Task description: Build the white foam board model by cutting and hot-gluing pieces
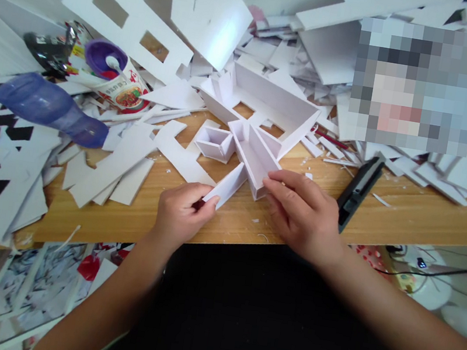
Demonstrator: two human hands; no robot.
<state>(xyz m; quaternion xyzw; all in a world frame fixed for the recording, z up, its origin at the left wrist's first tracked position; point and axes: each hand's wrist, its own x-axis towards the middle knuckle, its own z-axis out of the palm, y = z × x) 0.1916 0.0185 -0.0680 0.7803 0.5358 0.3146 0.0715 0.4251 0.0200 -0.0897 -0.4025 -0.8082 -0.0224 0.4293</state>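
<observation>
My left hand (185, 212) pinches a thin white foam board strip (227, 186) between thumb and fingers, its far end rising near the side of a long narrow white box (252, 154). The near end of that box is between the thumb and fingers of my right hand (304, 216). Just left of it sits a small white open box (215, 142). Behind them stands a larger white tray-like box (272, 95) with rectangular openings in its base. Whether the strip touches the narrow box I cannot tell.
A black utility knife (360, 189) lies right of my right hand. White board offcuts (123, 169) cover the left of the wooden table (225, 230). A purple bottle (53, 108) and a printed paper cup (120, 89) stand or lean there. More scraps (442, 172) pile up right.
</observation>
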